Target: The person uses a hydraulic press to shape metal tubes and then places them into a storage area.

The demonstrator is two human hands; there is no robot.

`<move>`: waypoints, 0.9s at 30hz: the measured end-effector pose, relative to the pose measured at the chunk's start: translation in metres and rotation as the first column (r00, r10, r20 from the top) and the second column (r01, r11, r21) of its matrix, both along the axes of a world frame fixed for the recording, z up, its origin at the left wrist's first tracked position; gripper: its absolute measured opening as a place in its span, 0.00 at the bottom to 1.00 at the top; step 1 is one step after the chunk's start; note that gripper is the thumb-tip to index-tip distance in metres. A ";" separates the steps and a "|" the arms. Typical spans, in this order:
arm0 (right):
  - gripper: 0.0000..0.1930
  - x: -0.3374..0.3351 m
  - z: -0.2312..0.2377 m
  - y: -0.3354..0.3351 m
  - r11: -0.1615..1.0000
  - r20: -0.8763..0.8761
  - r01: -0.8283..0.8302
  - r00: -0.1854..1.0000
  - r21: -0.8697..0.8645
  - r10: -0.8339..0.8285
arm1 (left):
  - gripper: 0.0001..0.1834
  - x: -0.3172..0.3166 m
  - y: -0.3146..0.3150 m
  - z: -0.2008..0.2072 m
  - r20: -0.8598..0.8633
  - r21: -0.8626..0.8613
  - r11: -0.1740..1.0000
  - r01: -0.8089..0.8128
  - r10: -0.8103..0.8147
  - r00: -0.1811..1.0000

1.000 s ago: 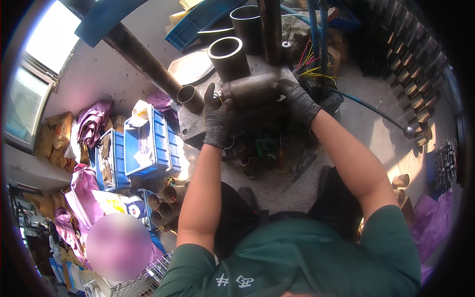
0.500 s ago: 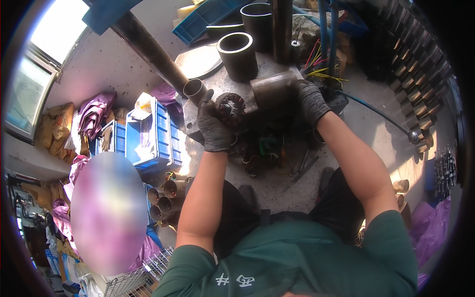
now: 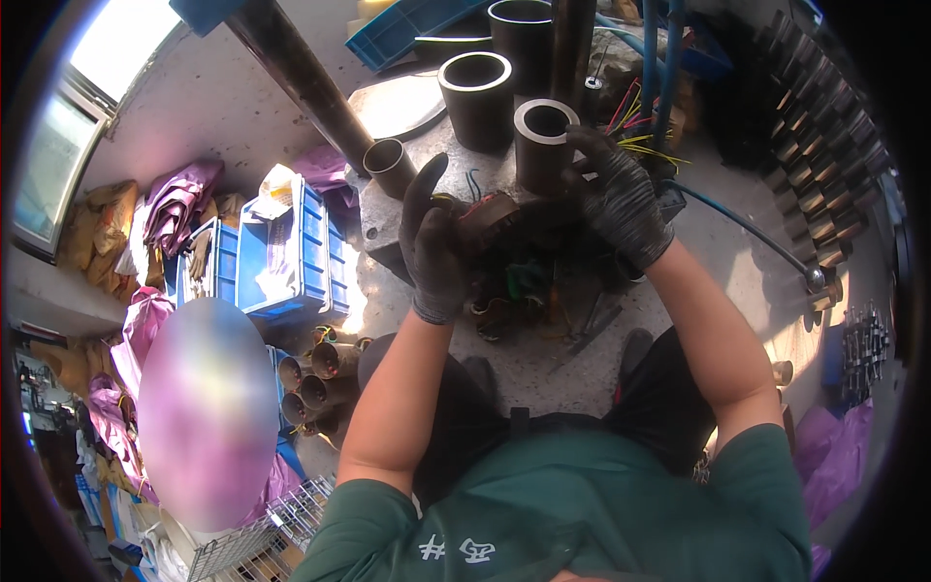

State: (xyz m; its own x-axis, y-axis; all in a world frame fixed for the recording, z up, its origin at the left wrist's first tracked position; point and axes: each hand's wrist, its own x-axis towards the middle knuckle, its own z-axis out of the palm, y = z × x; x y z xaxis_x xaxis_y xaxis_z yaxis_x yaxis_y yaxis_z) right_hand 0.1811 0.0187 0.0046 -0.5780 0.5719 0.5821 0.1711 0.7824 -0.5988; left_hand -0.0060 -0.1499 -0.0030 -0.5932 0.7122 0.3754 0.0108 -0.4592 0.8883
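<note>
My left hand (image 3: 432,247), in a dark grey glove, is raised at the near left of the metal worktable (image 3: 402,209). Its fingers are apart, beside a dark round part with a reddish rim and thin wires that looks like a motor stator (image 3: 488,219). A thick-walled metal cylinder (image 3: 543,160) stands upright behind that part, its bright ring-shaped end facing up. My right hand (image 3: 626,204), gloved too, is at the cylinder's right side. Its fingers are spread and slightly bent near the rim; whether they touch it is hard to tell.
Farther back stand two larger dark cylinders (image 3: 475,102) (image 3: 521,44). A thinner tube (image 3: 390,167) is at the table's left, beside a slanting post (image 3: 291,78). Blue crates (image 3: 315,252) and stacked tubes (image 3: 325,388) lie left. A blue rod (image 3: 737,223) juts out right.
The cylinder that lay on its side under my right hand now stands upright. My left hand has come off the stator-like part and opened; that part has shifted right and tilted.
</note>
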 end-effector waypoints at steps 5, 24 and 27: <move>0.20 0.001 -0.011 -0.028 0.530 -0.070 -0.301 0.909 -0.793 0.411 | 0.34 0.012 -0.009 -0.002 -0.341 0.094 0.992 0.090 -0.053 0.939; 0.26 0.129 -0.038 0.021 0.798 0.558 0.245 0.819 -0.551 0.133 | 0.22 0.022 0.032 -0.031 -0.493 -0.121 0.985 0.122 -0.166 0.854; 0.28 0.211 -0.014 0.040 0.882 0.622 0.232 0.778 -0.410 0.085 | 0.20 0.028 0.030 -0.032 -0.665 -0.131 0.970 0.204 -0.239 0.708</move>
State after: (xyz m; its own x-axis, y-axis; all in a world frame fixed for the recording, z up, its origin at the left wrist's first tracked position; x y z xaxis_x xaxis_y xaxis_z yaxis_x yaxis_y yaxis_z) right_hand 0.3918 0.0588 -0.0096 -0.6569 0.7253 -0.2059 0.6640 0.4272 -0.6137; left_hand 0.0215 -0.1198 -0.0354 -0.0206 0.8163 0.5773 0.5144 -0.4865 0.7062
